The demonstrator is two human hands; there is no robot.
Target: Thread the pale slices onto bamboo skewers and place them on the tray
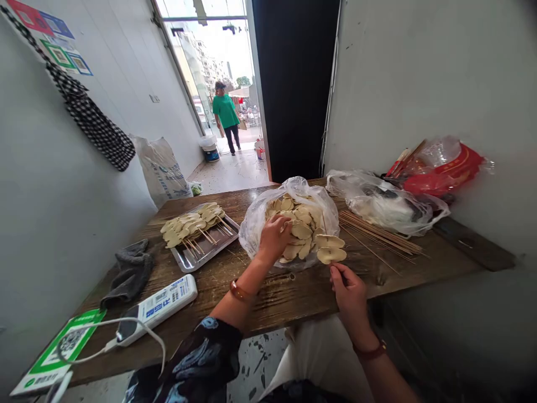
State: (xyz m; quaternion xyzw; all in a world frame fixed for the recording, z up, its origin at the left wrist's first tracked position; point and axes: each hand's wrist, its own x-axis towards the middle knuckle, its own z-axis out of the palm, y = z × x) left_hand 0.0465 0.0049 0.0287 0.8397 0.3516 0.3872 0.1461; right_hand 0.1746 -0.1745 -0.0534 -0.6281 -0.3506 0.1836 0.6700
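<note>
An open clear plastic bag (251, 224) holds a heap of pale, flat, oval slices (301, 230). My left hand (274, 240) reaches into its near left side, fingers curled together against the slices; what lies between the fingertips is hidden. In my right hand (348, 288), thumb and fingers pinch the lower end of a thin wooden skewer beside the bag. Two pale slices (331, 256) are threaded on that skewer, one above the other. To the left, a metal tray (197, 263) carries several filled skewers (191, 225), their sticks pointing toward me.
Loose bare skewers (377, 232) lie right of the bag, before another plastic bag (381, 201) and a red package (448, 170). Left are a dark cloth (130, 271), a white device (163, 305) with a cable, and a green code card (69, 344). A person (226, 115) stands near the doorway.
</note>
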